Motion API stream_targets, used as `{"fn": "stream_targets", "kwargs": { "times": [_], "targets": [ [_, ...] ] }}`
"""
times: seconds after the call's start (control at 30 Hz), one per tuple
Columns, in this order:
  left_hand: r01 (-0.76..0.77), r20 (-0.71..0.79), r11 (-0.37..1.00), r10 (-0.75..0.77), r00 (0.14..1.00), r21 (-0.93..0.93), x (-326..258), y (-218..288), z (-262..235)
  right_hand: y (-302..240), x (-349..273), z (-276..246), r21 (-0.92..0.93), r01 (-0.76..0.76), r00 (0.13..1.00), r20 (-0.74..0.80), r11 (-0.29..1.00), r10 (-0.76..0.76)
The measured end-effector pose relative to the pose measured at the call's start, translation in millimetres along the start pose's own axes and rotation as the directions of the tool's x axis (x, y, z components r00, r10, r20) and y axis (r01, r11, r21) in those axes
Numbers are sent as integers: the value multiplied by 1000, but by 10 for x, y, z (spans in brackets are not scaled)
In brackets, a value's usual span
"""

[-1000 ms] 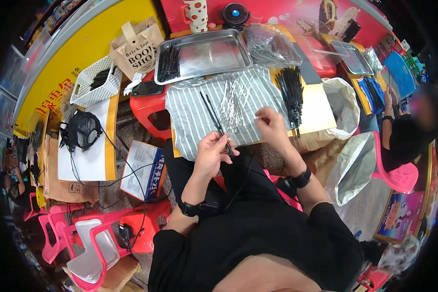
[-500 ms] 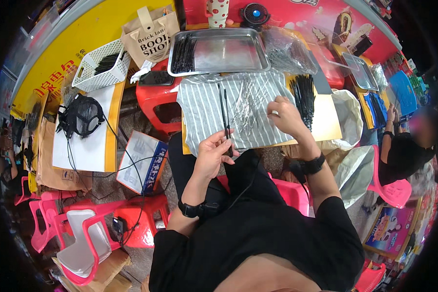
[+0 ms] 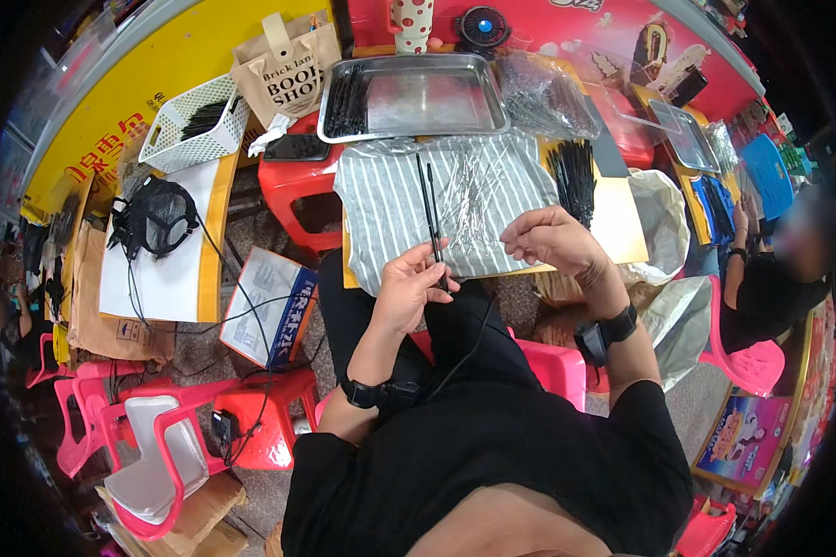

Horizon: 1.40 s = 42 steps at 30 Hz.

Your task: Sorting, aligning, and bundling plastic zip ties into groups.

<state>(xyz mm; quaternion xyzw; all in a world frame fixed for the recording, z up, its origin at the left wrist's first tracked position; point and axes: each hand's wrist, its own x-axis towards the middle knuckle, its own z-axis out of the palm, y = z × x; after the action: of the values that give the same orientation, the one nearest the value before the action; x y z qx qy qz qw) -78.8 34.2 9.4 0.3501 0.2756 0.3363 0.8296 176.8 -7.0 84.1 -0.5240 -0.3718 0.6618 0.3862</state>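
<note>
The person's left hand (image 3: 412,288), just below the centre of the frame, is partly closed, thumb and fingers pinching a couple of thin black sticks (image 3: 431,209) that stand nearly upright in the picture. The right hand (image 3: 555,241), right of centre, is half curled with thumb and fingertips close together; whether it pinches a fine wire cannot be told. Left of it, in the middle of the frame, thin silvery wires (image 3: 471,190) lie loosely spread on a grey striped cloth (image 3: 372,209). Above the right hand, a bundle of black sticks (image 3: 575,176) lies beside the cloth's right edge.

Farther out, at the upper centre, a metal tray (image 3: 427,97) holds more black sticks along its left side, with a clear plastic bag (image 3: 548,100) just to its right. A spotted cup (image 3: 411,26) and a small fan (image 3: 482,28) stand behind the tray. At the upper left are a brown tote bag (image 3: 283,70) and a white basket (image 3: 169,148). At the right edge sits another person in black (image 3: 778,265).
</note>
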Motion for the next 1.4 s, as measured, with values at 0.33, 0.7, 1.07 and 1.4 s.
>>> {"fn": "stream_targets", "kwargs": {
  "times": [0.33, 0.7, 1.07, 1.4],
  "targets": [
    [-7, 3, 1000, 7, 1000, -8, 7, -62, -68, 351, 380, 350, -394, 473, 755, -279, 788, -593],
    [-14, 9, 1000, 14, 1000, 15, 43, -67, -45, 289, 298, 126, -396, 548, 564, -475, 737, -675],
    [-50, -32, 997, 52, 998, 61, 51, -130, -8, 279, 226, 29, -341, 552, 546, -542, 761, -639],
    [-1, 17, 998, 0, 1000, 60, 120, -176, 99, 459, 154, -182, -539, 325, 631, -488, 777, -603]
  ]
}}
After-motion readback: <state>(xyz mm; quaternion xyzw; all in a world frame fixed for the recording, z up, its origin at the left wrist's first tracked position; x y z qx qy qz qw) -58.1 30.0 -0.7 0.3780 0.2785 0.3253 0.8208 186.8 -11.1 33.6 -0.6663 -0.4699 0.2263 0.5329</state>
